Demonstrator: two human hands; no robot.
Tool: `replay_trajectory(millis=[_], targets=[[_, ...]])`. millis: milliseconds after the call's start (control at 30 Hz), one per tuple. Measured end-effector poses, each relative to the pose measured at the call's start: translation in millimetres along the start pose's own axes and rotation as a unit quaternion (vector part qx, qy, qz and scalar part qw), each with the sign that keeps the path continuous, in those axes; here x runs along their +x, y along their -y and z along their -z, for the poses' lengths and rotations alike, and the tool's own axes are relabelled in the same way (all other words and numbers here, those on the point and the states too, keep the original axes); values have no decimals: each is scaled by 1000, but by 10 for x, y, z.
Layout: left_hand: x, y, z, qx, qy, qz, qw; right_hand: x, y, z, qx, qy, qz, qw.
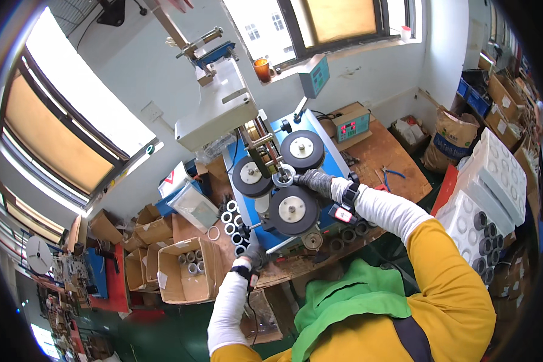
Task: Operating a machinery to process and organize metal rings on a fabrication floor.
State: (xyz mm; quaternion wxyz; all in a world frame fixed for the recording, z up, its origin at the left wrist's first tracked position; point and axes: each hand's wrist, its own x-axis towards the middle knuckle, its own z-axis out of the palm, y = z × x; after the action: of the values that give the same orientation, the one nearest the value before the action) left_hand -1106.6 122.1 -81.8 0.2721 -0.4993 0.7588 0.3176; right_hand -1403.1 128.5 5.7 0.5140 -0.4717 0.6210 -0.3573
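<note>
A toroid winding machine with a blue bed [329,145] carries three black rollers with pale hubs: a back one [302,149], a left one [251,175] and a front one [293,210]. Between them sits a metallic ring core [284,175]. My right hand [314,182], in a dark grey glove, reaches in from the right with its fingertips closed on the ring core's edge. My left hand [255,254], also gloved, is low at the bed's front left corner, beside white-faced rings [230,227] standing in rows. Its fingers are too small and dark to make out.
A cardboard box [187,271] holding several rings stands at the left. Dark rings [346,238] lie along the table's front edge. Blue-handled pliers [394,173] and a control box [352,128] are on the right. White foam trays [485,199] with rings stand further right.
</note>
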Motion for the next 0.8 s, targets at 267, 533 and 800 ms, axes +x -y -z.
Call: replay_trajectory(millis=[267, 533, 800], targets=[[-813, -770, -241, 78, 11, -283, 956, -107, -26, -18, 196, 36, -49, 979], [-148, -1346, 892, -773, 18, -220, 594, 69, -264, -65, 311, 41, -56, 948], [651, -1424, 952, -906, 99, -42, 410, 194, 10, 192, -112, 19, 44, 993]])
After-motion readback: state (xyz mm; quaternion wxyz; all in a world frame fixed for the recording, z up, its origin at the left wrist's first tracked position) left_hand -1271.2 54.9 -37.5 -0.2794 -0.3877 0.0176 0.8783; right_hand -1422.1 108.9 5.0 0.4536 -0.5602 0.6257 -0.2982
